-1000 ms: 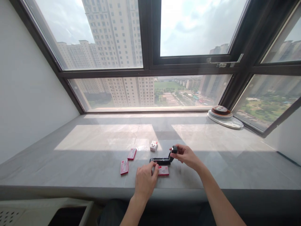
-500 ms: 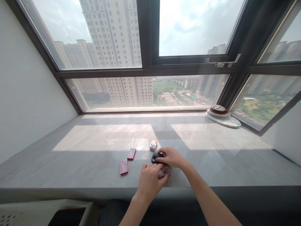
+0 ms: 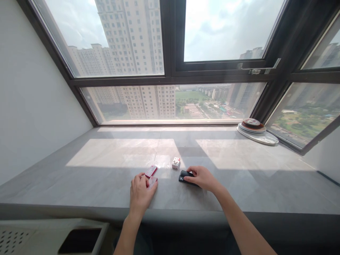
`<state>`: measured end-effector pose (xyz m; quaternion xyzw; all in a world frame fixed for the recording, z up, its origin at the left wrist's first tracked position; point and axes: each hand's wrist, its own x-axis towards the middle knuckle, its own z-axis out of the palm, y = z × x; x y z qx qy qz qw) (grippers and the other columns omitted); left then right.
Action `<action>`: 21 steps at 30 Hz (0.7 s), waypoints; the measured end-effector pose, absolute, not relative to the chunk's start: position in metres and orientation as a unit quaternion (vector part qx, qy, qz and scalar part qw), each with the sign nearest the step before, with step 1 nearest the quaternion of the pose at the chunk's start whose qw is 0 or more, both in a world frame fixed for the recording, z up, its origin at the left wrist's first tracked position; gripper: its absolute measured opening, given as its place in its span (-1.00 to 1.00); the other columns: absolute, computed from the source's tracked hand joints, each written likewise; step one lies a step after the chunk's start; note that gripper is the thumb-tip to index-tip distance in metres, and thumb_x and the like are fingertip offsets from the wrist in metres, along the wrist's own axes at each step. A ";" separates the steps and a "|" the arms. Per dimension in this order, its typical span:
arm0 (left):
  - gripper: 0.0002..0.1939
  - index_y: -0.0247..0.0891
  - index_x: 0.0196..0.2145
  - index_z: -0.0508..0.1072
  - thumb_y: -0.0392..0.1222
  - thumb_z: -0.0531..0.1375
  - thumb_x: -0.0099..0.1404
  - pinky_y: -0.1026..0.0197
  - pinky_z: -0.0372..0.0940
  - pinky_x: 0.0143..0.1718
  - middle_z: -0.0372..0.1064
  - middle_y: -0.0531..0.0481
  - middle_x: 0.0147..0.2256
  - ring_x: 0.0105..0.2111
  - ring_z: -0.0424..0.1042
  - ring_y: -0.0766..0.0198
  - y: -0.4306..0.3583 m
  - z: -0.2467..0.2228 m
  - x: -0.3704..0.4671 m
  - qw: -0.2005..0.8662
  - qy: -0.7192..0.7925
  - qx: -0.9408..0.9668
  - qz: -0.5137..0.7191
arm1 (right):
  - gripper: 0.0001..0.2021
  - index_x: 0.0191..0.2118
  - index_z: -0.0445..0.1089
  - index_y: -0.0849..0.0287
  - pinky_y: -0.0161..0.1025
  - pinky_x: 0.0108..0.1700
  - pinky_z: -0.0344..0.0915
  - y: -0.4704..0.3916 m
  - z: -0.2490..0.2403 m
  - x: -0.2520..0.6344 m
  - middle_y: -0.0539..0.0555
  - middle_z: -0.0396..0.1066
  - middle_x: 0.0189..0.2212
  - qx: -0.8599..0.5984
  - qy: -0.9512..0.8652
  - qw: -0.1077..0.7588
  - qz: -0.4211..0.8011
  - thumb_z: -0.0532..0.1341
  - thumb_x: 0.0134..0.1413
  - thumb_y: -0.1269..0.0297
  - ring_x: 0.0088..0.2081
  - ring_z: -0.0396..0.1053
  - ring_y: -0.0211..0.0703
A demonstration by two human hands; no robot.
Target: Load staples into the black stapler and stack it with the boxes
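Observation:
My left hand (image 3: 140, 189) is closed around a small clear plastic pack (image 3: 152, 183) with pinkish print, low over the sill. Just beyond its fingers lies a flat pink-and-white box (image 3: 151, 171). A second such box, seen earlier, is hidden by this hand. My right hand (image 3: 202, 178) grips a black oblong object (image 3: 185, 176) with a small pale mark at its left end; its exact kind is unclear. A small white box (image 3: 175, 163) with dark and red print stands on the sill, beyond and between both hands.
The pale stone sill (image 3: 111, 177) ends in a front edge close to my wrists. Several stacked plates (image 3: 251, 126) sit in the far right corner by the window. Below the sill at left is a white perforated piece (image 3: 32, 237) with a dark opening.
My left hand has moved left with the clear pack, away from the black object to the pink-and-white boxes. My right hand keeps hold of the black object. The view has shifted slightly.

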<state>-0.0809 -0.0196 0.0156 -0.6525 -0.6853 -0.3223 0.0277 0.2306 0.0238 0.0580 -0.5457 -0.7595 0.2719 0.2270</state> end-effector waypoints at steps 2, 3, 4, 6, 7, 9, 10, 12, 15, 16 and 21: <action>-0.74 -0.16 -0.42 0.31 0.03 0.24 0.26 -0.14 0.30 0.06 0.29 -0.16 0.02 0.05 0.34 -0.09 -0.022 0.008 -0.087 0.015 -0.670 -0.657 -0.346 | -0.66 -0.24 0.52 0.08 -0.32 -0.42 -0.05 0.023 0.058 0.230 -0.10 0.22 -0.54 -0.548 -0.757 0.227 0.274 0.28 0.09 -0.10 -0.46 0.22 -0.26; -0.78 -0.17 -0.35 0.35 0.01 0.23 0.26 -0.14 0.29 0.10 0.27 -0.18 0.06 0.10 0.32 -0.09 -0.023 0.005 -0.088 0.013 -0.663 -0.656 -0.360 | -0.66 -0.24 0.52 0.08 -0.32 -0.42 -0.05 0.023 0.058 0.230 -0.09 0.22 -0.53 -0.549 -0.757 0.227 0.273 0.28 0.09 -0.11 -0.46 0.22 -0.26; -0.78 -0.17 -0.26 0.39 0.00 0.23 0.26 -0.14 0.28 0.14 0.22 -0.19 0.14 0.17 0.28 -0.11 -0.023 0.003 -0.089 0.009 -0.656 -0.656 -0.374 | -0.65 -0.23 0.51 0.08 -0.32 -0.42 -0.05 0.023 0.058 0.230 -0.09 0.22 -0.53 -0.549 -0.757 0.227 0.271 0.28 0.09 -0.11 -0.46 0.22 -0.25; -0.59 -0.16 0.03 0.38 -0.01 0.24 0.26 -0.12 0.26 0.21 0.05 -0.19 0.31 0.30 0.15 -0.11 -0.021 0.003 -0.091 -0.012 -0.640 -0.664 -0.386 | -0.65 -0.23 0.51 0.07 -0.32 -0.41 -0.04 0.022 0.059 0.229 -0.09 0.22 -0.54 -0.550 -0.758 0.229 0.265 0.28 0.08 -0.12 -0.46 0.22 -0.25; -0.46 -0.15 0.17 0.31 -0.01 0.24 0.27 -0.11 0.24 0.24 -0.04 -0.18 0.37 0.35 0.08 -0.09 -0.019 0.004 -0.094 -0.027 -0.630 -0.675 -0.383 | -0.64 -0.23 0.51 0.07 -0.32 -0.41 -0.04 0.022 0.060 0.229 -0.09 0.23 -0.54 -0.551 -0.758 0.230 0.263 0.28 0.08 -0.12 -0.46 0.22 -0.25; -0.27 -0.12 0.35 0.11 -0.02 0.23 0.29 -0.10 0.18 0.30 -0.12 -0.14 0.42 0.40 -0.02 -0.06 -0.011 0.009 -0.101 -0.060 -0.605 -0.709 -0.358 | -0.65 -0.22 0.52 0.07 -0.32 -0.42 -0.04 0.020 0.061 0.228 -0.08 0.24 -0.54 -0.553 -0.757 0.230 0.262 0.28 0.08 -0.11 -0.45 0.23 -0.24; -0.23 -0.10 0.39 0.05 -0.02 0.22 0.30 -0.10 0.14 0.33 -0.09 -0.12 0.42 0.41 -0.04 -0.03 -0.007 0.012 -0.105 -0.077 -0.590 -0.728 -0.340 | -0.66 -0.23 0.52 0.07 -0.31 -0.42 -0.04 0.020 0.062 0.228 -0.07 0.26 -0.53 -0.555 -0.755 0.231 0.262 0.28 0.09 -0.10 -0.45 0.24 -0.23; -0.26 -0.07 0.41 0.02 -0.04 0.17 0.36 -0.08 0.08 0.36 -0.01 -0.07 0.40 0.41 -0.03 0.03 -0.001 0.017 -0.109 -0.104 -0.563 -0.761 -0.305 | -0.67 -0.24 0.52 0.08 -0.31 -0.44 -0.04 0.019 0.062 0.228 -0.04 0.30 -0.52 -0.566 -0.747 0.233 0.260 0.26 0.10 -0.08 -0.45 0.26 -0.22; -0.38 -0.01 0.38 0.11 -0.04 0.12 0.42 -0.04 0.10 0.36 0.09 -0.03 0.36 0.36 0.09 0.10 -0.001 0.022 -0.100 -0.111 -0.544 -0.782 -0.283 | -0.64 -0.33 0.52 0.12 -0.29 -0.46 -0.05 0.018 0.060 0.227 0.00 0.33 -0.55 -0.586 -0.729 0.238 0.260 0.23 0.13 -0.09 -0.48 0.27 -0.20; -0.41 -0.01 0.36 0.14 -0.03 0.12 0.43 -0.04 0.12 0.35 0.13 -0.04 0.35 0.34 0.13 0.10 -0.002 0.022 -0.092 -0.101 -0.545 -0.781 -0.288 | -0.62 -0.35 0.52 0.14 -0.28 -0.47 -0.05 0.019 0.058 0.226 0.01 0.33 -0.57 -0.591 -0.723 0.239 0.266 0.21 0.14 -0.11 -0.49 0.26 -0.20; -0.36 -0.08 0.41 0.05 -0.01 0.12 0.45 -0.09 0.17 0.28 0.21 -0.17 0.27 0.28 0.19 0.04 0.000 0.019 -0.034 -0.034 -0.568 -0.757 -0.320 | -0.48 -0.26 0.51 0.15 -0.30 -0.46 0.03 0.024 0.041 0.210 0.03 0.38 -0.57 -0.619 -0.668 0.298 0.285 0.06 0.24 -0.22 -0.51 0.31 -0.16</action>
